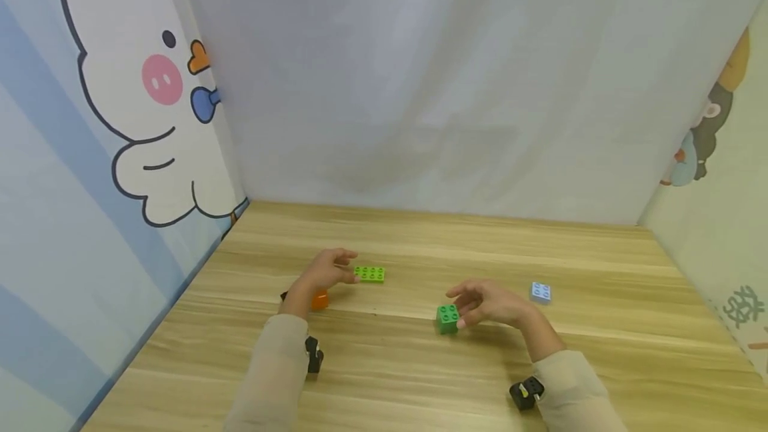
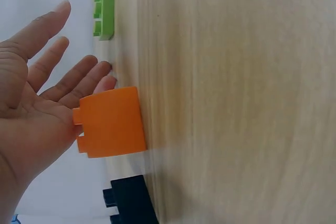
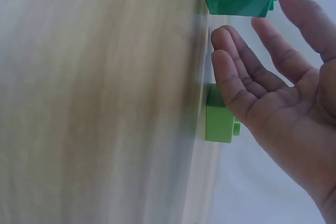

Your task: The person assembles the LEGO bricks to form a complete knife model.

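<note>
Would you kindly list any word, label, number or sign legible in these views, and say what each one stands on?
No text can be read for certain.
Right cartoon wall panel: a dark green printed mark near its lower edge, perhaps a character, too blurred to read.
Left cartoon wall panel: only a drawing, no lettering.
Light green flat studded plate, dark green studded brick, pale blue studded brick, orange brick: no legible stud marks.

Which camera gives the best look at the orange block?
The left wrist view: the orange block fills the middle, standing on the table beside the open left hand. The head view shows only a small part of it behind that hand. The right wrist view does not show it.
</note>
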Available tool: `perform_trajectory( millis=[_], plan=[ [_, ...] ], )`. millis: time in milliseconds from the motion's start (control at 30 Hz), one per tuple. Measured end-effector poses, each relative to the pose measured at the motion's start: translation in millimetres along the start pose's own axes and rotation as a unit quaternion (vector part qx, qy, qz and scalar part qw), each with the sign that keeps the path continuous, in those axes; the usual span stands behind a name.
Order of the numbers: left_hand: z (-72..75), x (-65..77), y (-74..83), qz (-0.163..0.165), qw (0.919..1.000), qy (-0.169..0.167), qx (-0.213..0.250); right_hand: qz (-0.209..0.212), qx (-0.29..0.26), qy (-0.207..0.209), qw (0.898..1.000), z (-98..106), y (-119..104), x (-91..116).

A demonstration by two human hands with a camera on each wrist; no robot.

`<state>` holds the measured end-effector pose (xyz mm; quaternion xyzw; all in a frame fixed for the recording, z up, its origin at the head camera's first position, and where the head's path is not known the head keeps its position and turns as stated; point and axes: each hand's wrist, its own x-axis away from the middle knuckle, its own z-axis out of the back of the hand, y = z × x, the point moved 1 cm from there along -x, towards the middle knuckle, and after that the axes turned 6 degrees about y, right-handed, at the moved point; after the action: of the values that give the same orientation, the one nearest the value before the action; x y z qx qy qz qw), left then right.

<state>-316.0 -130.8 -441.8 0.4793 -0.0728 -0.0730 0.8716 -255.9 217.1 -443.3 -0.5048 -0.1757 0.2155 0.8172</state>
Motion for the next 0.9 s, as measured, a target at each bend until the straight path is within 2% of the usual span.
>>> perform_trajectory(
  millis=[200, 433, 667, 900],
  plan=[
    [-2.0, -3.2, -2.5, 0.017, 0.9997, 0.018, 0.000, -0.004, 0.002, 0.001, 1.000, -4, 1, -4],
    [-5.6, -8.9, -4.8, 0.019, 0.9996, 0.013, -0.017, -0.001, -0.012, 0.006, 1.000, -9, 1, -5],
    [-6.5, -14.1, -7.5, 0.023, 0.9983, 0.007, -0.052, 0.002, 0.005, 0.036, 0.999, -11, -2, -8],
    [-8.2, -17.4, -4.5, 0.016, 0.9966, 0.008, -0.080, -0.010, -0.011, 0.056, 0.998, -16, -2, -16]
  ],
)
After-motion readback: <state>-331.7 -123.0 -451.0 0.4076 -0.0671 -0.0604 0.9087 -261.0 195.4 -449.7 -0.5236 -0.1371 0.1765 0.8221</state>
